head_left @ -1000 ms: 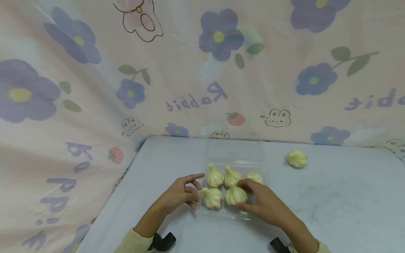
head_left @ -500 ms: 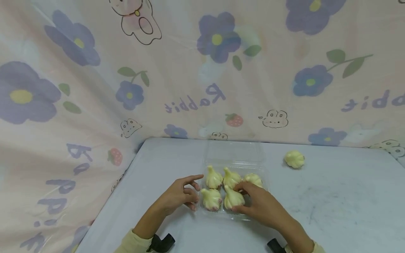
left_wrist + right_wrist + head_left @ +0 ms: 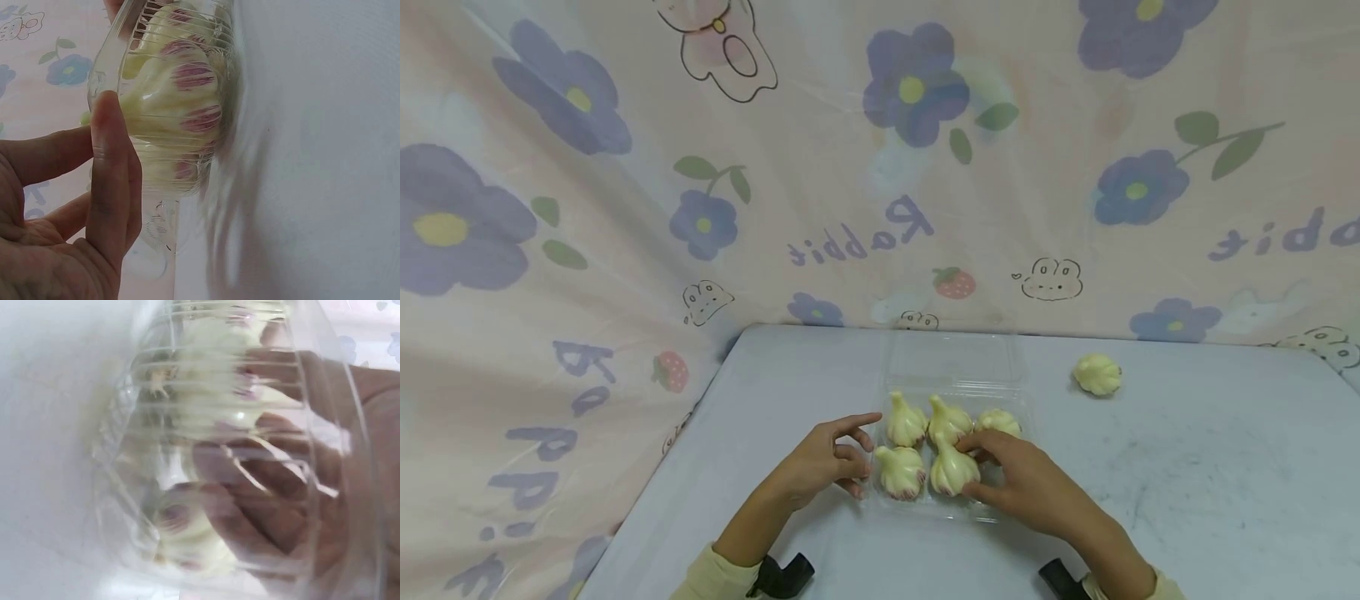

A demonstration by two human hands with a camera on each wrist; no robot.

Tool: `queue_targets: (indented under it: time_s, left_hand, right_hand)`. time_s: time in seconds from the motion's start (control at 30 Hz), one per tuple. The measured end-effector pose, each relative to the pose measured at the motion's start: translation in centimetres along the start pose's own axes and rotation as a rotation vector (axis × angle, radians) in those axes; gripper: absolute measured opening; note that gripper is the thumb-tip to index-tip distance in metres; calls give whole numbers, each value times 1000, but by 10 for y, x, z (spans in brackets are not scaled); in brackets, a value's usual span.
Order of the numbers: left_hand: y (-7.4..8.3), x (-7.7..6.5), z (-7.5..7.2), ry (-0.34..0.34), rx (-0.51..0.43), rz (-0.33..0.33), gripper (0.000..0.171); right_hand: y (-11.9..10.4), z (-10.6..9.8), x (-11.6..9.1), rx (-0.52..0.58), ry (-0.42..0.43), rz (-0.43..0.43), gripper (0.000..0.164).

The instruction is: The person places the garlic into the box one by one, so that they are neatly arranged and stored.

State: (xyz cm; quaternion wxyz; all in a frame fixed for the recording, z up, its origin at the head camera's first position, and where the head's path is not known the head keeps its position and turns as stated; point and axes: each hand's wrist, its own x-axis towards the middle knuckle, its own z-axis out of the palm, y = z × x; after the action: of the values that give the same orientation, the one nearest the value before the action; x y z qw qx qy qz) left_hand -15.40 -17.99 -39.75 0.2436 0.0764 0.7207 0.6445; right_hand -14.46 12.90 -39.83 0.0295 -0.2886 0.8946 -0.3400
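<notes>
A clear plastic clamshell box (image 3: 951,510) lies with its lid (image 3: 955,358) folded back. In it sit several pale garlic bulbs with purple-streaked bases, such as the front-left garlic bulb (image 3: 901,473). My right hand (image 3: 1026,479) reaches over the box's right side and pinches the front-middle garlic bulb (image 3: 953,471) between thumb and fingers. Through the box wall, the right wrist view shows these fingers (image 3: 250,519), blurred. My left hand (image 3: 831,462) is at the box's left side, fingers loosely bent; a fingertip (image 3: 107,109) meets the rim in the left wrist view.
Another garlic bulb (image 3: 1097,375) lies on the white table (image 3: 1187,467), right of the box near the back. A patterned cloth (image 3: 820,167) hangs behind and along the left. Black wrist mounts (image 3: 782,577) sit on both forearms.
My right hand has brought the garlic bulb down into the front-middle place, and its thumb has shifted slightly right along the bulb. The left hand has stayed still.
</notes>
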Motion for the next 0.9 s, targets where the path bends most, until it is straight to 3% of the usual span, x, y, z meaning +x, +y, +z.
queue_targets:
  time_s: [0.3,0.43,0.53,0.67,0.9]
  left_hand:
    - [1,0,0,-6,-5,5,71]
    - [1,1,-1,-4,4,6,71]
    - [2,1,-1,-2,10,10,71]
    - [2,0,-1,2,11,5,72]
    - [0,-2,-1,-3,5,1,72]
  right_hand:
    - [0,0,1,-17,5,32,47]
    - [-4,-15,-2,22,-14,50,50]
    - [-1,-34,-6,18,21,24,48]
    - [17,-58,-10,-76,120,-31,40]
    - [72,-93,-15,-272,239,-58,37]
